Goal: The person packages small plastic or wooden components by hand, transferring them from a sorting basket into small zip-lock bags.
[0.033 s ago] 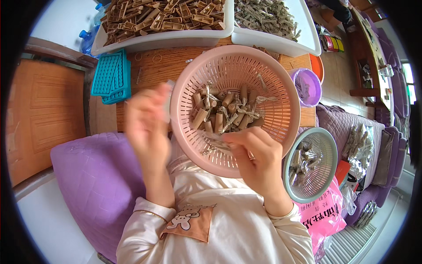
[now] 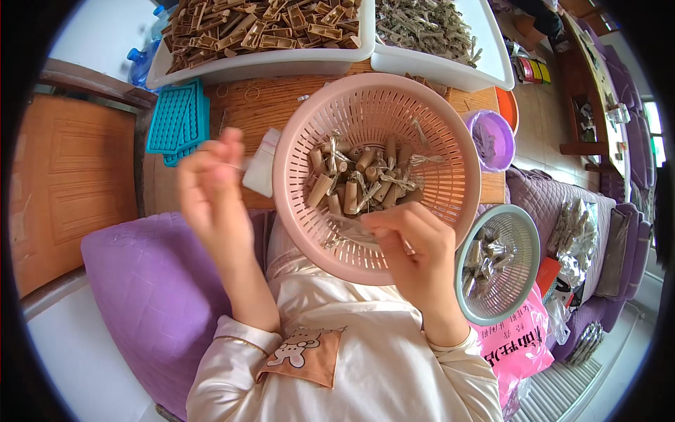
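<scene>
Where the basket (image 2: 450,172) has the table (image 2: 249,116) at its left, teal trays (image 2: 176,119) lie stacked farthest out, their surfaces dimpled in rows. Closer to the basket, the left hand (image 2: 211,188) is raised off its left side; the fingers are bunched and blurred, and I cannot tell whether they close on anything. Behind the basket on the left, a white tub (image 2: 267,67) is heaped with brown shells (image 2: 260,28), hollow and lying every way. A white packet (image 2: 262,165) lies just beside the basket's left rim.

The basket itself, pink and slotted, holds a pile of brown rolls (image 2: 350,197), short and blunt-ended, some upright, others leaning, with twists of clear wrap (image 2: 425,159) among them. Over the near part of the basket is the strip (image 2: 343,227), thin, see-through and blurred. Its long axis runs roughly crosswise, one end pointing left, the other in the right hand (image 2: 420,246), whose fingertips are clamped on it.

Behind the basket on the right, a second tub (image 2: 432,69) is filled with grey-green bits (image 2: 425,32). To the basket's right, a purple pail (image 2: 500,146) holds pale scraps (image 2: 484,138); nearer the body, a grey basket (image 2: 522,243) holds wrapped rolls (image 2: 481,259).
</scene>
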`<state>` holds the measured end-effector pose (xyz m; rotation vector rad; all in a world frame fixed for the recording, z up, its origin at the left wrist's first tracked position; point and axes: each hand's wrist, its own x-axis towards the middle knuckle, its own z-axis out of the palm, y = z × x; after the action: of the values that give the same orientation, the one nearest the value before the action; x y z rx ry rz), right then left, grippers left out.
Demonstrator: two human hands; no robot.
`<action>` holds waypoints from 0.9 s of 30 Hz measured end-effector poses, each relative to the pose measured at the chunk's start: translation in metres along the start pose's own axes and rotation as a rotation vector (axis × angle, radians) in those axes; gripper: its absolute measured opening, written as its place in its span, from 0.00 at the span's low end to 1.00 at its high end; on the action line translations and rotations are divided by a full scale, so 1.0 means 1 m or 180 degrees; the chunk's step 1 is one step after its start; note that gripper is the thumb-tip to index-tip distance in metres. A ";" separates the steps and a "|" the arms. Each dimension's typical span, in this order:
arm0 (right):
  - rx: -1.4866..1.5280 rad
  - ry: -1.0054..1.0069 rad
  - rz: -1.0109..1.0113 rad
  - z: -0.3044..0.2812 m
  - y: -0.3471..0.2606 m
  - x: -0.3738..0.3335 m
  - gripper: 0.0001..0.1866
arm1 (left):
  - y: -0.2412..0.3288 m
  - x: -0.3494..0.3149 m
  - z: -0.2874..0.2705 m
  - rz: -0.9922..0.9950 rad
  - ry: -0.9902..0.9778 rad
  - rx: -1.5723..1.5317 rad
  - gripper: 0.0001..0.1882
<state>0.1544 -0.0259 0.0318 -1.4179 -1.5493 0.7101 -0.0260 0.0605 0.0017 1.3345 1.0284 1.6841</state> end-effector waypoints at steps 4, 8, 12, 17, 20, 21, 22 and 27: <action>0.1195 0.0185 0.0675 -0.006 0.009 -0.007 0.09 | 0.002 -0.007 -0.003 0.0031 -0.0221 -0.0059 0.05; 0.2255 0.0230 0.0913 -0.002 0.016 -0.011 0.10 | 0.005 -0.038 0.027 -0.0846 -0.1538 0.0272 0.10; 0.3083 0.0088 0.1191 -0.002 0.017 -0.016 0.12 | 0.013 -0.042 0.037 -0.0951 -0.1796 -0.0187 0.11; 0.3642 0.0374 0.1533 0.000 0.009 -0.012 0.10 | 0.015 -0.040 0.041 -0.0520 -0.2042 0.0361 0.09; 0.4952 0.0462 0.1657 0.002 0.020 -0.013 0.08 | 0.007 -0.044 0.046 0.1149 -0.1678 0.1020 0.06; 0.5937 0.0241 0.1493 0.003 0.026 -0.015 0.07 | 0.007 -0.044 0.045 0.1154 -0.1690 0.1017 0.06; 0.5997 0.0298 0.1489 0.004 0.027 -0.016 0.09 | 0.005 -0.042 0.043 0.1615 -0.1860 0.1181 0.06; 0.3810 0.1165 0.1490 -0.004 0.039 -0.030 0.10 | 0.006 -0.036 0.041 0.2587 -0.2632 0.2093 0.08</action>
<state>0.1739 -0.0481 -0.0074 -0.8566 -0.2927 1.2679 0.0205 0.0316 -0.0007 2.8359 0.5431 1.0241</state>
